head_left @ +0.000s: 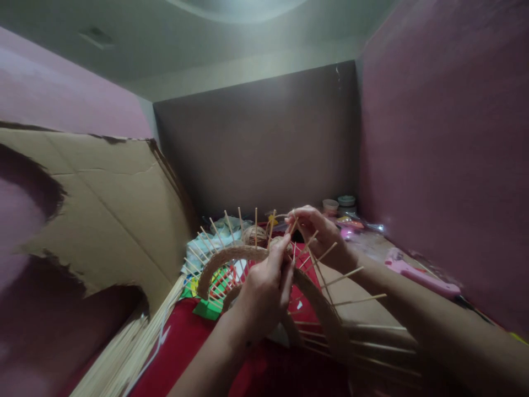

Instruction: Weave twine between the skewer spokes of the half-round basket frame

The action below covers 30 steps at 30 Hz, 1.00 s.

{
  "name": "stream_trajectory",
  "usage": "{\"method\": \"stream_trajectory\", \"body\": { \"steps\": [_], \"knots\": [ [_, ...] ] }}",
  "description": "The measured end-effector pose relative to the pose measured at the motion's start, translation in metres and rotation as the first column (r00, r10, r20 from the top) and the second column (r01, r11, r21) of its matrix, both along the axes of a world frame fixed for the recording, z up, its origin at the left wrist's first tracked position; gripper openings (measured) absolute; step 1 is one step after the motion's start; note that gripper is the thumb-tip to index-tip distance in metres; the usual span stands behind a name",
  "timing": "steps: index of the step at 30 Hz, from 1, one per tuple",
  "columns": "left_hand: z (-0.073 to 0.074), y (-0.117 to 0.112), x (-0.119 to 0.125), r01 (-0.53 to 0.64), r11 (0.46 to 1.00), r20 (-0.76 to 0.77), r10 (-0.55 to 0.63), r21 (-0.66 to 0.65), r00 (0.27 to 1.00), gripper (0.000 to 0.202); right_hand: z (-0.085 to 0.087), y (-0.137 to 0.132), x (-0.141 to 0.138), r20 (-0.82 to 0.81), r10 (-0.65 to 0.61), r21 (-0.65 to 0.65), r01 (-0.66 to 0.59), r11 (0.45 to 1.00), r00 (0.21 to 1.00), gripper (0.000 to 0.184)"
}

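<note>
A round frame wrapped in tan twine (225,259), with thin wooden sticks (351,274) fanning outward from it, stands upright low in the middle of the head view. My left hand (264,289) grips the top of the frame, fingers curled around it. My right hand (320,231) is just beyond, fingers pinched on a strand of twine among the sticks at the frame's top. A ball of twine (253,234) sits right behind the frame.
A torn cardboard sheet (103,204) leans on the left wall. A bundle of long sticks (124,353) lies at lower left on red cloth (185,342). A pink glue gun (417,273) lies right; small jars (341,205) and coloured paper scraps (209,306) sit behind.
</note>
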<state>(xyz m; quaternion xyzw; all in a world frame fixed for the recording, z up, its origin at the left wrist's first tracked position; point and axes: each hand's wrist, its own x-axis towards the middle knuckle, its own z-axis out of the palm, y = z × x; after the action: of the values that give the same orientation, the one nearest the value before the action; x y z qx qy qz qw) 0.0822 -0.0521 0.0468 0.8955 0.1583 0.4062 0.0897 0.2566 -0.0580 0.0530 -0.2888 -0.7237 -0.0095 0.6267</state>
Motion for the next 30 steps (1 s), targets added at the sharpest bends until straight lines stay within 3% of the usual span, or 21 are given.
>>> {"method": "stream_trajectory", "body": {
  "steps": [4, 7, 12, 16, 19, 24, 27, 30],
  "knots": [
    [0.001, -0.001, 0.000, -0.010, 0.997, 0.012, 0.011, -0.080, 1.000, 0.042, 0.000, 0.002, -0.002, -0.157, 0.211, -0.178, -0.238, 0.955, 0.965, 0.018],
    [0.001, -0.003, 0.001, 0.002, 0.991, 0.054, 0.005, -0.134, 0.999, 0.038, -0.006, 0.003, -0.004, -0.332, 0.291, -0.344, -0.403, 0.848, 0.897, 0.020],
    [0.004, -0.009, -0.001, 0.001, 0.990, 0.197, 0.028, -0.144, 0.980, 0.034, -0.018, -0.003, -0.014, -0.378, 0.331, -0.575, -0.500, 0.648, 0.864, 0.019],
    [0.015, -0.007, -0.009, -0.141, 0.977, 0.347, 0.189, -0.161, 0.918, 0.027, -0.019, -0.010, -0.019, -0.338, 0.349, -0.704, -0.481, 0.523, 0.874, 0.024],
    [0.022, 0.000, -0.013, -0.179, 0.954, 0.328, 0.254, -0.241, 0.910, 0.025, -0.018, -0.012, -0.018, -0.317, 0.335, -0.748, -0.451, 0.487, 0.888, 0.024],
    [0.019, 0.011, -0.012, -0.071, 0.952, 0.260, 0.152, -0.297, 0.953, 0.038, -0.021, -0.009, -0.017, -0.337, 0.343, -0.739, -0.472, 0.481, 0.877, 0.029],
    [0.018, 0.015, -0.011, -0.076, 0.954, 0.128, 0.117, -0.291, 0.985, 0.047, -0.024, -0.007, -0.020, -0.366, 0.365, -0.716, -0.509, 0.477, 0.856, 0.032],
    [0.020, 0.017, -0.012, -0.120, 0.968, -0.027, 0.116, -0.222, 0.993, 0.041, -0.024, -0.007, -0.025, -0.372, 0.410, -0.689, -0.544, 0.479, 0.833, 0.026]
  ]
}}
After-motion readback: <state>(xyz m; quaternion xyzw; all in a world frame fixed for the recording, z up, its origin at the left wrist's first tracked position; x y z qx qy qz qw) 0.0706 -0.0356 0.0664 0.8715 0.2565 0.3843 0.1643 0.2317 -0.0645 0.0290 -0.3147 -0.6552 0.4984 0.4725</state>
